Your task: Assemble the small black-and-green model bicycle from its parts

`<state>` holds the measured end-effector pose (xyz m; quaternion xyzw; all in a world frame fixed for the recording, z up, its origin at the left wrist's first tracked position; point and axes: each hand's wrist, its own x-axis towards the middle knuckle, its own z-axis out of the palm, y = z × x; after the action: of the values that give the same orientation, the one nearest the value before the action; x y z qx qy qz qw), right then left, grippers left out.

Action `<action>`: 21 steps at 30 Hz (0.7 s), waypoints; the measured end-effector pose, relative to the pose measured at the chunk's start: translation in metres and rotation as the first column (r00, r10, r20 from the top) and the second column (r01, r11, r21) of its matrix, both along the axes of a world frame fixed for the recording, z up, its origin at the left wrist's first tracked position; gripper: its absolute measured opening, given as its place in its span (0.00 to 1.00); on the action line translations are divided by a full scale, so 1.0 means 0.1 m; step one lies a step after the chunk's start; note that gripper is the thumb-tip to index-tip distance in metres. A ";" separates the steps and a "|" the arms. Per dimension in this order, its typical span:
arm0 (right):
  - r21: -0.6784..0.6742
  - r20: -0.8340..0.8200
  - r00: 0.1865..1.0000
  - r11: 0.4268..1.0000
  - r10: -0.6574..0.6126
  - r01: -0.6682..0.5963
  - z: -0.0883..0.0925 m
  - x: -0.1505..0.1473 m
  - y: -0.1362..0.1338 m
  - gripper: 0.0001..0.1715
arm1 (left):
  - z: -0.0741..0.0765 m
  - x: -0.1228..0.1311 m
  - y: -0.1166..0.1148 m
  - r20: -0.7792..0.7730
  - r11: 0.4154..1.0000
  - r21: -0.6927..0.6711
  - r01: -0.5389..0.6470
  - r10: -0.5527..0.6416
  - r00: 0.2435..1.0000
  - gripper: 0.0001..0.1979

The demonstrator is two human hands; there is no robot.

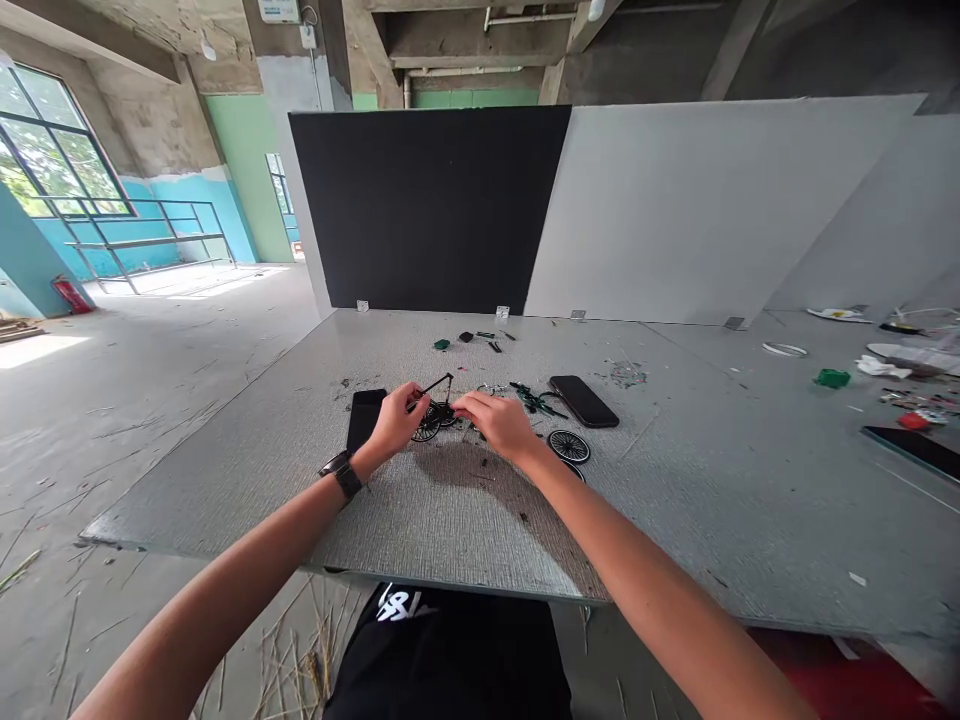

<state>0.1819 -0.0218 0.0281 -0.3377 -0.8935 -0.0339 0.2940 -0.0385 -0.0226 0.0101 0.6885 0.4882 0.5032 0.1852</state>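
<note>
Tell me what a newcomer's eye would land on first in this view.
First, the two bare hands meeting at the middle of the grey table: the left hand pinches a thin black frame piece of a small bicycle model, and the right hand rests beside it. Next, the loose spoked wheel just right of the right hand, and the dark phone behind it. Behind everything stand a black panel and a white panel.

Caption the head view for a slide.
Both hands, left hand and right hand, hold a small bicycle model over a grey table.
</note>
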 end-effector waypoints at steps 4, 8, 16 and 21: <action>0.052 0.082 0.996 0.997 0.045 -0.049 0.03 0.03 -0.01 0.15 | 0.03 0.00 0.00 0.052 0.999 -0.032 0.039 -0.037 0.998 0.12; 0.065 0.110 0.992 0.996 0.054 -0.062 0.05 -0.02 -0.06 0.20 | 0.05 0.03 -0.01 0.082 0.996 -0.085 0.014 -0.007 0.997 0.13; 0.145 0.180 0.983 0.989 -0.032 0.006 0.02 -0.10 -0.08 0.24 | 0.08 0.08 -0.07 0.026 0.998 -0.052 -0.036 0.038 0.999 0.14; 0.115 0.253 0.968 0.993 0.003 -0.033 -0.07 -0.15 -0.13 0.19 | 0.06 0.08 -0.13 -0.048 1.000 -0.027 -0.005 0.003 0.999 0.14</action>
<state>0.1668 -0.0351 0.0214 -0.3048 -0.9230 -0.1266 0.1979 -0.0306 -0.0353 0.0160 0.6968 0.5009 0.4801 0.1818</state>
